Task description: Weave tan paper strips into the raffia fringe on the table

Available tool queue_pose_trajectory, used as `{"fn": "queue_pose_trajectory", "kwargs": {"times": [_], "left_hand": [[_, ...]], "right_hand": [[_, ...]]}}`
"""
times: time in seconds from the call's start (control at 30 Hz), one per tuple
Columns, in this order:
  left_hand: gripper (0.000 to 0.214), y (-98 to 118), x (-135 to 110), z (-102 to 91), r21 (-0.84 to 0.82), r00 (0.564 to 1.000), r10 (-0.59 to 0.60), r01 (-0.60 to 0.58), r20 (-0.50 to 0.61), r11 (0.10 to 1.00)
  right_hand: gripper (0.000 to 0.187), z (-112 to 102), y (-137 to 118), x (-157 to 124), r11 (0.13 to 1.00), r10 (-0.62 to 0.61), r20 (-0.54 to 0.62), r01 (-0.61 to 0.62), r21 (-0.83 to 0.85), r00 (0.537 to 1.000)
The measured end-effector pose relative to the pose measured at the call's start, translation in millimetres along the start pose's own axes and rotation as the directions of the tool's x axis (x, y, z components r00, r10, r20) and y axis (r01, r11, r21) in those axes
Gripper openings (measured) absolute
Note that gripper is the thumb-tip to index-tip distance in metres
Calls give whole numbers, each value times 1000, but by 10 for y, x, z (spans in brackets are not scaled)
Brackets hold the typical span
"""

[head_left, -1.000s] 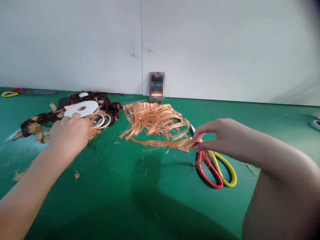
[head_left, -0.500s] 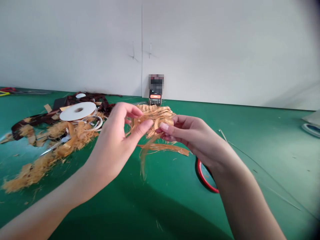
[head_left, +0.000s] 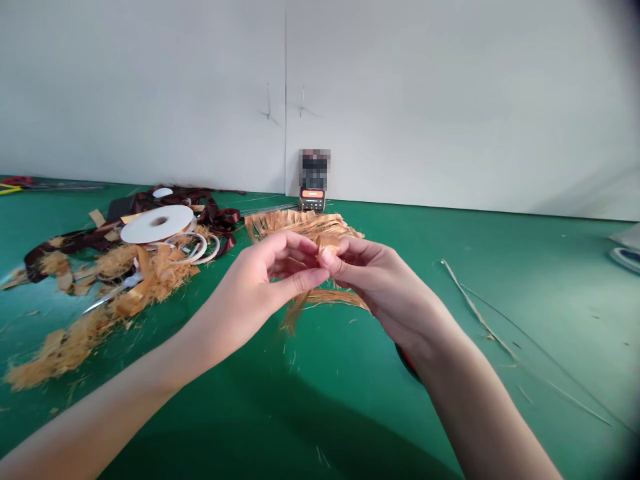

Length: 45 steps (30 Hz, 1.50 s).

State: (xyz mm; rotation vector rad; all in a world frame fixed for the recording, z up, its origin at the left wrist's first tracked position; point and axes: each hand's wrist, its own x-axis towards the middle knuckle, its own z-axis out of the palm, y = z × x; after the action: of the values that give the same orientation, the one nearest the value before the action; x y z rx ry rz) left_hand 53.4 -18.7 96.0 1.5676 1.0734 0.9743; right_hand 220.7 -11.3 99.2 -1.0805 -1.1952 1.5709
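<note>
At twelve o'clock above the green counter (head_left: 500, 280), the left hand (head_left: 270, 270) and right hand (head_left: 380, 283) pinch a curled orange fibre strip (head_left: 327, 250), with a white ribbon spool (head_left: 157, 224) at ten o'clock.

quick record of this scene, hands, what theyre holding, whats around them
left hand: pinching the strip, fingertips against the right hand
right hand: pinching a small curled orange fibre strip
behind hands: shredded orange fibre fringe
further left: white ribbon spool, dark red ribbon
below right hand: red scissor handle, mostly hidden
surface: green work surface

Bright, even light; dark, blurred right-hand corners.
</note>
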Motion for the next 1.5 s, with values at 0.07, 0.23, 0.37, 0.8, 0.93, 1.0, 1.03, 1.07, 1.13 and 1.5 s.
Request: {"fn": "queue_pose_trajectory", "kwargs": {"times": [0.07,0.23,0.37,0.8,0.93,1.0,1.03,1.07,1.13,1.5], "left_hand": [[21,-12,4,-1,-3,1000,7,-7,1,1000],[16,3,8,-4,-38,1000,-1,1,3,999],[12,17,7,-6,-89,998,-61,62,19,994],[11,-33,26,-34,-192,987,-141,153,75,969],[14,-29,14,-6,-189,991,-121,130,55,973],[18,-32,17,16,-171,993,-117,119,24,978],[19,-36,21,26,-160,993,-115,115,7,980],[21,-42,28,34,-151,994,-111,108,-10,983],[23,-59,40,43,-142,994,-100,94,-40,985],[24,-63,69,34,-67,980,-195,198,49,978]], "right_hand": [[28,4,-9,-11,999,-10,-11,9,-49,1000],[36,-11,-35,-34,986,-21,-34,15,-168,999],[40,-29,-36,-34,971,-19,-41,9,-238,999],[23,-79,-86,-64,915,36,224,57,-399,974],[23,-65,-121,-96,900,53,172,27,-434,984],[20,-58,-128,-104,908,49,145,16,-419,988],[19,-55,-128,-106,911,55,130,4,-413,990],[19,-54,-127,-105,913,63,106,-14,-407,992],[28,-55,-119,-96,920,85,33,-65,-387,996],[19,-116,11,42,997,-13,-63,17,73,998]]}}
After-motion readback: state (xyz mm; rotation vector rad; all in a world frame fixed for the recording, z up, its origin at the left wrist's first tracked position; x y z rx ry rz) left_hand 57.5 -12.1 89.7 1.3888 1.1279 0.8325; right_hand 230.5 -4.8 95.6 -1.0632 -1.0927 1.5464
